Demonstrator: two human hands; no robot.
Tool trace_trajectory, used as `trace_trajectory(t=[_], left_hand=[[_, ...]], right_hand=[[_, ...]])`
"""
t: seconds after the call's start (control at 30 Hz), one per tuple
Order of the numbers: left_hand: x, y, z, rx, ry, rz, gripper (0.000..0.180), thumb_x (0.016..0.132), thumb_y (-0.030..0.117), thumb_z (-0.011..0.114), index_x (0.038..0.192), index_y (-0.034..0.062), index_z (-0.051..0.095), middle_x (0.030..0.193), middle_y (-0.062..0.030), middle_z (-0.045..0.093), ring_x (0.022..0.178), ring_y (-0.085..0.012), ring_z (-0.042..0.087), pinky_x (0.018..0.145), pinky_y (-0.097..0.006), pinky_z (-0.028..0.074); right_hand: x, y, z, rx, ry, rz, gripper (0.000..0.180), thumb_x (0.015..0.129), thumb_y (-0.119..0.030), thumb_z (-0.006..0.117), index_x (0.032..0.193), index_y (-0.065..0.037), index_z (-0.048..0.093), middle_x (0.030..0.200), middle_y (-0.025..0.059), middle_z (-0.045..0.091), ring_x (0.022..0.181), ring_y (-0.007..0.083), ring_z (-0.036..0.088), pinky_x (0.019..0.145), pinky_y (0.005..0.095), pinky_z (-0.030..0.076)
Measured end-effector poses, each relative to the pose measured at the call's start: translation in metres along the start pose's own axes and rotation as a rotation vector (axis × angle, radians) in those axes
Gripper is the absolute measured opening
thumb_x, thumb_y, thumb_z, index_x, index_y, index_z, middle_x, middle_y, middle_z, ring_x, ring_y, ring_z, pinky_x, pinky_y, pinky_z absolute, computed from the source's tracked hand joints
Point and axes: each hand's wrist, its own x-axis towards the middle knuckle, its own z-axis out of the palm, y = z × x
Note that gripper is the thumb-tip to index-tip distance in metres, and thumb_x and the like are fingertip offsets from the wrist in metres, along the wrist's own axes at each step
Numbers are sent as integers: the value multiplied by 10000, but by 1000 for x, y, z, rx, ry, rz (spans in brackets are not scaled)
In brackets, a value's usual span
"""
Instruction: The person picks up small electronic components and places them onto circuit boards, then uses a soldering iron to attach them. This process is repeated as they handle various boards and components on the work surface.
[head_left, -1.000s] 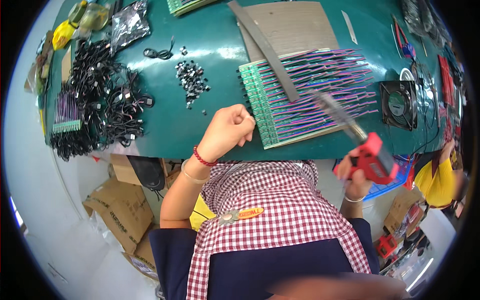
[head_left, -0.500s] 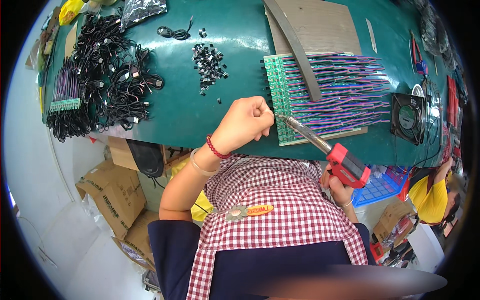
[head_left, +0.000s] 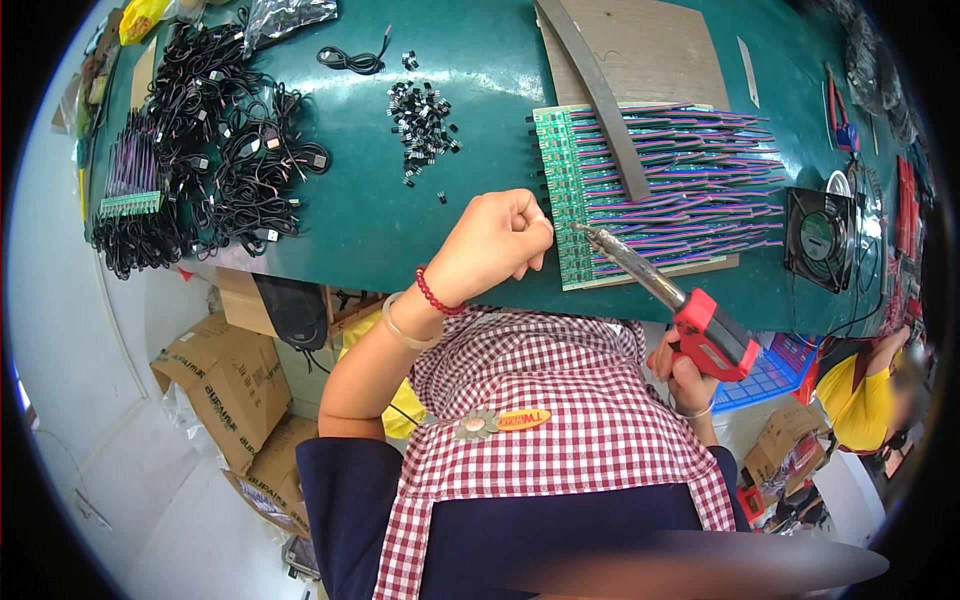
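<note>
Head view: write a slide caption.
Right hand holds a red soldering gun, its tip over a green circuit panel; left hand, closed, by the panel's left edge.

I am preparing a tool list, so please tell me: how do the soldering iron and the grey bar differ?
The soldering iron has a red and black handle; the grey bar is plain. The iron is in the right hand; the bar lies across the wires. Both are long and slant in roughly the same direction.

Head-worn fisheye view, downward onto nearby hands (head_left: 497, 240) (head_left: 685, 376)
</note>
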Motion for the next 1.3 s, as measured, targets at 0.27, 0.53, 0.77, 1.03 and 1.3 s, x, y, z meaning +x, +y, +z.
trace_trajectory(t=[0.27,0.53,0.77,1.03,1.3], left_hand=[[0,-1,0,-8,-4,-1,133,847,91,526,735,34,484,594,-34,562,457,-44,462,415,-180,347],[-11,7,-2,123,33,67,103,832,93,562,825,1,516,620,-47,577,478,-69,499,431,-213,389],[-33,6,-24,1130,733,430,189,741,51,641,894,26,534,758,-86,553,649,-219,574,580,-331,459],[-27,-9,-37,1049,703,447,136,749,18,612,823,6,498,757,-112,545,672,-268,561,593,-362,455],[-36,5,-17,567,486,417,49,829,-2,536,878,-7,532,750,-72,559,578,-146,538,558,-258,454]], right_hand=[[4,-10,-2,107,56,-47,441,801,-302,636,1052,28,484,581,55,483,495,148,462,500,286,395],[6,-65,-66,246,271,-520,408,848,-299,547,1086,14,439,572,24,409,470,113,365,419,218,316],[-2,-97,-156,-37,698,-765,358,903,-258,477,1126,20,439,602,17,378,523,105,339,503,246,306],[2,-95,-141,25,898,-680,344,925,-238,435,1146,24,432,598,16,366,523,100,332,494,237,286],[25,-81,-30,284,406,-677,370,890,-224,498,1141,35,419,590,12,356,472,102,345,416,235,308]])
